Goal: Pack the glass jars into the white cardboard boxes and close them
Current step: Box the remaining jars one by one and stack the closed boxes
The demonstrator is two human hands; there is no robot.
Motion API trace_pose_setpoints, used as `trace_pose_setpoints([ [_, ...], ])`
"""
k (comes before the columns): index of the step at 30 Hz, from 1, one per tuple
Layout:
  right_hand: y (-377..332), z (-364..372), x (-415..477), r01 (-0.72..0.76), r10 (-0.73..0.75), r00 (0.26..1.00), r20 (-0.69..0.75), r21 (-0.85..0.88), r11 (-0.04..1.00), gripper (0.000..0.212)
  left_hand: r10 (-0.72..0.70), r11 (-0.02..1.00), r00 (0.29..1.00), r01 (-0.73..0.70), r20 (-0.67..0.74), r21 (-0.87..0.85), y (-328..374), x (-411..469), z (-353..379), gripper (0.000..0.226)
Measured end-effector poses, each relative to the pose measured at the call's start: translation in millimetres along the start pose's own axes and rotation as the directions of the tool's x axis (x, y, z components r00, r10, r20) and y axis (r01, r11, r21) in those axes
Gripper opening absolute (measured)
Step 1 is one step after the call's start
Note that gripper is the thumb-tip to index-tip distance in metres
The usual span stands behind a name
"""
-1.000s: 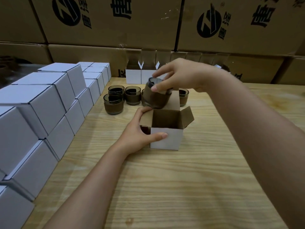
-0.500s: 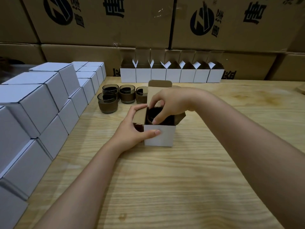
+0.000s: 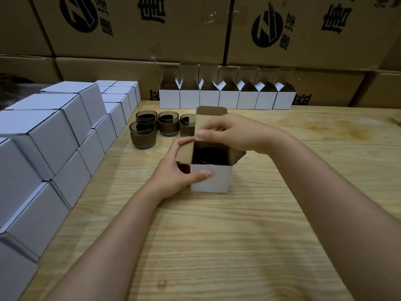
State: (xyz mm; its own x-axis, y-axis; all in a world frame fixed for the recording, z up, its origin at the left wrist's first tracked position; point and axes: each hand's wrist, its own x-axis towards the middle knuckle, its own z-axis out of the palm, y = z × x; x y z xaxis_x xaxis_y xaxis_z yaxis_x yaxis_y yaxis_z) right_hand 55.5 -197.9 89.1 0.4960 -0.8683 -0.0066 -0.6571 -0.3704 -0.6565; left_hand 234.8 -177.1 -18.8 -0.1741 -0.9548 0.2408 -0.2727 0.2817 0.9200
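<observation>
Right hand (image 3: 236,135): fingers curled, thumb and forefinger drawn together against the base of the lid flap (image 3: 211,110). I cannot tell if they pinch it. Half a second ago these fingers were down in the box on the jar's rim; they have since come up and let go. Directly below them the glass jar (image 3: 209,154) now sits inside the white box (image 3: 211,181).

Left hand (image 3: 173,170): grip unchanged, fingers hooked over the left side flap, thumb pressed flat on the white front face.

Beyond the left fingers I count four loose jars (image 3: 168,123) standing on the worktop (image 3: 217,235). Beyond the right fingers, a row of open boxes (image 3: 227,98). Far left of the left hand, stacked closed boxes (image 3: 54,131). Brown cartons (image 3: 152,29) behind all.
</observation>
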Motion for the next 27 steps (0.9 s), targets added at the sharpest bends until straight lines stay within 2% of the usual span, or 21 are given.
trace_pose_setpoints([
  [1, 5, 4, -4, 0.079, -0.055, 0.975, -0.217, 0.104, 0.991, 0.014, -0.003, 1.0, 1.0, 0.003, 0.003, -0.003, 0, 0, 0, 0.082],
  [2, 13, 9, -7, 0.165, -0.054, 0.891, -0.452, 0.211, 0.963, 0.01, -0.008, 1.0, 1.0, 0.008, 0.006, -0.002, 1, 0, 1, 0.083],
  [3, 20, 16, -11, 0.255, 0.017, 0.766, -0.642, 0.328, 0.909, 0.014, -0.013, 1.0, 1.0, 0.013, 0.009, -0.005, 1, 0, 1, 0.084],
  [4, 27, 24, -14, 0.33, 0.144, 0.656, -0.741, 0.453, 0.828, 0.019, -0.017, 1.0, 1.0, 0.017, 0.012, -0.013, 1, 0, 1, 0.085],
  [5, 33, 32, -18, 0.375, 0.28, 0.594, -0.755, 0.567, 0.733, 0.024, -0.017, 1.0, 1.0, 0.018, 0.015, -0.019, 0, 0, 0, 0.085],
  [6, 38, 42, -20, 0.387, 0.382, 0.584, -0.716, 0.659, 0.644, 0.027, -0.016, 1.0, 1.0, 0.016, 0.016, -0.02, 0, 0, 0, 0.085],
  [7, 41, 53, -22, 0.373, 0.442, 0.616, -0.652, 0.736, 0.566, 0.029, -0.015, 1.0, 1.0, 0.015, 0.016, -0.016, 0, 0, 0, 0.085],
  [9, 47, 73, -22, 0.303, 0.469, 0.724, -0.505, 0.845, 0.441, 0.029, -0.014, 1.0, 1.0, 0.015, 0.014, -0.013, 0, 0, 1, 0.085],
  [11, 49, 84, -20, 0.233, 0.429, 0.813, -0.393, 0.895, 0.38, 0.029, -0.006, 1.0, 1.0, 0.006, 0.008, -0.02, 1, 0, 1, 0.086],
  [13, 48, 87, -19, 0.23, 0.341, 0.872, -0.351, 0.909, 0.347, 0.024, 0.018, 1.0, 1.0, -0.018, -0.002, -0.016, 1, 0, 1, 0.093],
  [16, 48, 86, -17, 0.247, 0.295, 0.882, -0.367, 0.894, 0.375, 0.029, 0.033, 0.999, 0.999, -0.033, -0.026, -0.019, -1, 0, 2, 0.108],
  [21, 52, 83, -15, 0.262, 0.239, 0.877, -0.416, 0.833, 0.487, 0.04, 0.069, 0.997, 0.998, -0.069, -0.01, -0.045, -5, 0, 5, 0.081],
  [24, 53, 82, -16, 0.288, 0.212, 0.882, -0.421, 0.837, 0.465, 0.042, 0.102, 0.995, 0.994, -0.103, 0.046, 0.016, -2, -1, 5, 0.066],
  [27, 55, 84, -16, 0.306, 0.205, 0.885, -0.419, 0.853, 0.423, 0.035, 0.091, 0.994, 0.994, -0.095, 0.062, 0.055, -2, -1, 5, 0.052],
])
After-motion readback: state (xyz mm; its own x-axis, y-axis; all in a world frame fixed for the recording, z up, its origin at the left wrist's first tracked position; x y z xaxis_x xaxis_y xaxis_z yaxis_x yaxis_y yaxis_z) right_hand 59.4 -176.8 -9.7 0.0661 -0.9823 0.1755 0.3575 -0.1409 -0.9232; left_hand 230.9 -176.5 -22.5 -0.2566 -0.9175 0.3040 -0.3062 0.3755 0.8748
